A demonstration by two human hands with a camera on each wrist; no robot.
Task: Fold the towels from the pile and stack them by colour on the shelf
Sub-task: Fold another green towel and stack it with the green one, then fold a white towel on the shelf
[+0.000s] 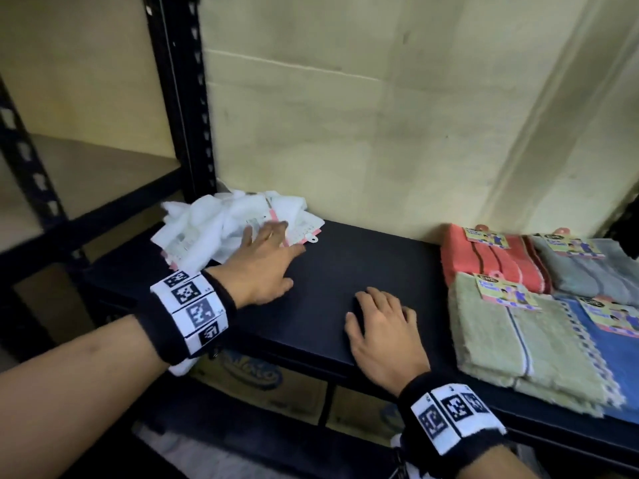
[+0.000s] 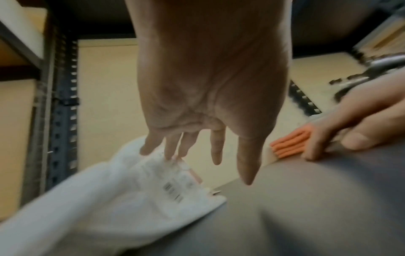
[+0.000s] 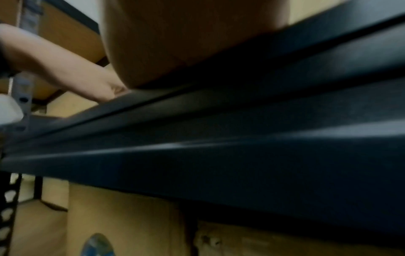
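While folded stacks lie at frame right, left hand, fingers loose, reaches the white towel pile upper left on the shelf; right hand rests flat, empty; next move: likely pinching one towel free

Little can be read. The paper label on the white towels, at the shelf's back left corner, carries a barcode and fine print too blurred to read. The yellow tags on the folded towels at the right end show an oval logo, unreadable. The wristbands bear square black-and-white code markers with tiny, illegible digits.
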